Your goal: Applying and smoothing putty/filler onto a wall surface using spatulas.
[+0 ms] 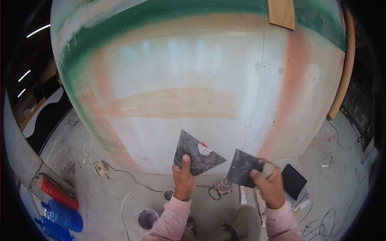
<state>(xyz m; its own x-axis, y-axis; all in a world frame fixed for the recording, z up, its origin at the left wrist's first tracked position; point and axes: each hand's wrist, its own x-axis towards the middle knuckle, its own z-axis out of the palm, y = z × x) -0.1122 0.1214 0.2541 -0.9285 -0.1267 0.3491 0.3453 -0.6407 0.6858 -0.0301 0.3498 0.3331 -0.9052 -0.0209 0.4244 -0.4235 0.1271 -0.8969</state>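
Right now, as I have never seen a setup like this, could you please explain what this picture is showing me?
Of course. There is no machine here: these are a person's own bare hands, coming out of pink sleeves. The single picture comes from a wide fisheye camera worn on the head and looking down, so straight edges bend near the rim.

The left hand holds a dark flat plate bearing a whitish dab with a red spot. The right hand grips a dark flat blade.

In front stands a large painted panel in white, green and orange. On the floor lie a red cylinder and blue jugs to the left, and a white tube below the blade.
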